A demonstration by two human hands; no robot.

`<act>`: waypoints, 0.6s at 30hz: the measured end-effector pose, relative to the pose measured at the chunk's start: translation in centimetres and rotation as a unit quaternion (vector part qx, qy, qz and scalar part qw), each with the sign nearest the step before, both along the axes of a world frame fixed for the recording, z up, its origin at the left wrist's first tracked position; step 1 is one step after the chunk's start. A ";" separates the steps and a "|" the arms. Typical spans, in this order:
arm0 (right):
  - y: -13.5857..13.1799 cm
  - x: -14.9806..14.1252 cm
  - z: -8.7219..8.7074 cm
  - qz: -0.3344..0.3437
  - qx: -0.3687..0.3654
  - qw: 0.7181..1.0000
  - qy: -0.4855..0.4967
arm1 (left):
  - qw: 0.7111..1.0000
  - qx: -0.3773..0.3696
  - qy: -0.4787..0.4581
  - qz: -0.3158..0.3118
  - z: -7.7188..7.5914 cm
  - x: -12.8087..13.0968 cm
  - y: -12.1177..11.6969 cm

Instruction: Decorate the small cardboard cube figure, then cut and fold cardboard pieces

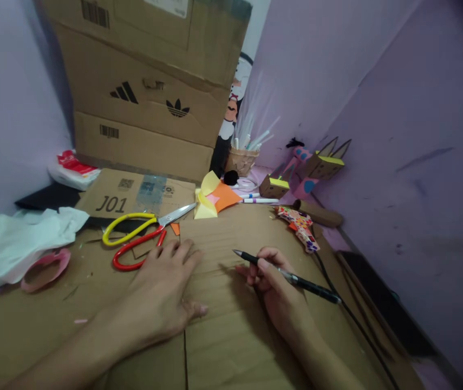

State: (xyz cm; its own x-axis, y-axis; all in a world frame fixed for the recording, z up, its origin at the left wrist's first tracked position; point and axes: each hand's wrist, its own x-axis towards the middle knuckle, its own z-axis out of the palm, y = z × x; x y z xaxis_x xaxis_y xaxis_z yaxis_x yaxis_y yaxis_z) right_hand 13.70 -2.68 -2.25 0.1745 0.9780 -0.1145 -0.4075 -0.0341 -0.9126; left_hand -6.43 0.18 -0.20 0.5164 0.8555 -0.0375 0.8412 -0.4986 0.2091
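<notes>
My left hand [162, 292] lies flat with fingers spread on a sheet of brown cardboard [231, 336], pressing it down. My right hand [274, 284] is closed around a black pen [292, 279], whose tip points left just above the cardboard between the two hands. Just beyond my left fingertips lie scissors [142, 235] with one yellow and one red handle, blades pointing right. A folded yellow and orange paper piece [213, 197] sits behind them.
Stacked cardboard boxes [142, 92] stand at the back. A white plastic bag [15, 244] and a pink tape ring [44, 268] lie at the left. Small cardboard figures [324, 162], a patterned paper piece [300, 225], markers and a cup of sticks [241, 157] crowd the right rear. A black cable [337, 295] runs along the right.
</notes>
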 end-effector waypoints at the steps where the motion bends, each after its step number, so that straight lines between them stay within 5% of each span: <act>1: 0.1 0.0 0.0 -0.001 -0.012 1.000 -0.010 | 1.000 -0.005 -0.001 -0.002 0.1 -0.1 0.1; 10: -0.5 0.6 -0.7 -0.027 -0.037 0.994 -0.103 | 0.998 -0.061 -0.021 -0.003 0.6 -0.9 0.8; 18: 0.1 -3.1 1.7 0.002 -0.023 0.974 -0.227 | 0.998 -0.047 -0.037 -0.010 0.2 -1.0 0.8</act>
State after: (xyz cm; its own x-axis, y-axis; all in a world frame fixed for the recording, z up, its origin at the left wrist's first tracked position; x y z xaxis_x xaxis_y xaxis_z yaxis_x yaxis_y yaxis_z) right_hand 10.58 -2.56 -0.59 0.2136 0.9745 -0.0693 0.0381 -0.0792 -0.9961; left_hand -7.45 1.01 0.03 0.5382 0.8392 -0.0780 0.8115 -0.4910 0.3168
